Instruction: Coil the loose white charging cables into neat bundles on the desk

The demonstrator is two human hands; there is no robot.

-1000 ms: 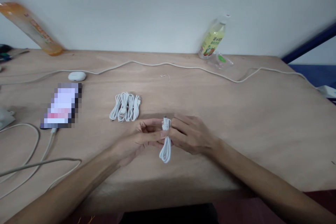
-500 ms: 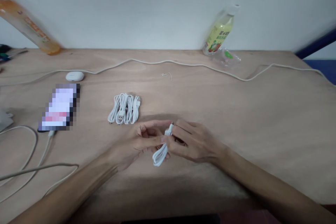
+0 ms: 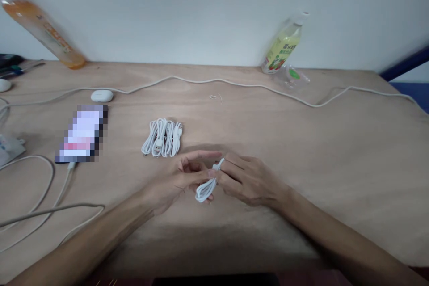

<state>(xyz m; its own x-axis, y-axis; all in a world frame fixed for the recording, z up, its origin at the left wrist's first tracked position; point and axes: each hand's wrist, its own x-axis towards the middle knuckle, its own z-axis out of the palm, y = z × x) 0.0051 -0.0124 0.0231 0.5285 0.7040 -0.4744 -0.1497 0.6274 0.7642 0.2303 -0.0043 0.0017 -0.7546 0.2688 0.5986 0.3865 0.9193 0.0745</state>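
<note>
A coiled white USB cable (image 3: 205,190) hangs between my two hands, over the near middle of the wooden table. My left hand (image 3: 181,178) pinches the coil with its thumb, while its index finger stretches out past the connector. On the other side, my right hand (image 3: 250,179) grips the cable near its plug end with bent fingers; the fingertips partly hide the plug. Beyond my left hand lies a row of coiled white cables (image 3: 162,138), with a USB plug showing on top.
Left on the table are a phone (image 3: 82,134) with a plugged-in cord and a white earbud case (image 3: 102,95). A long white cord (image 3: 241,84) crosses the back. An orange bottle (image 3: 50,35), a yellow-green bottle (image 3: 283,49) and clear plastic wrap (image 3: 291,76) stand or lie by the wall.
The view has shifted slightly. The cable's coil has tilted up a little between my hands, and the plug end is more covered by my right fingers. Both hands keep their hold.
</note>
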